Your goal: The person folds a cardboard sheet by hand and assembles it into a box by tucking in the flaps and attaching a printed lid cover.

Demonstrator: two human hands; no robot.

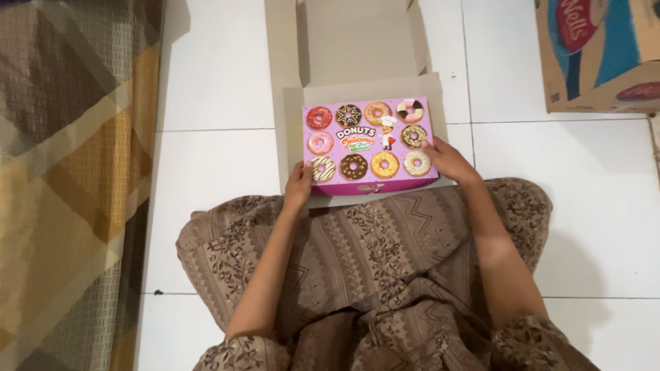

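Holding a pink doughnut box (368,145) by its two near corners, the left hand (300,184) curls its grip around the left corner and the right hand (448,161) clasps the right one, fingers laid on the lid. One box, with eleven pictured doughnuts on its lid. It lies on an unfolded grey cardboard sheet (357,48) on the white tiled floor (220,158), just beyond the person's knees. A carton (598,55) at the far right corner is cut off; its contents are hidden.

Both hands grip pink donut box (368,144): left hand (299,184) near corner, right hand (447,159) rt edge.
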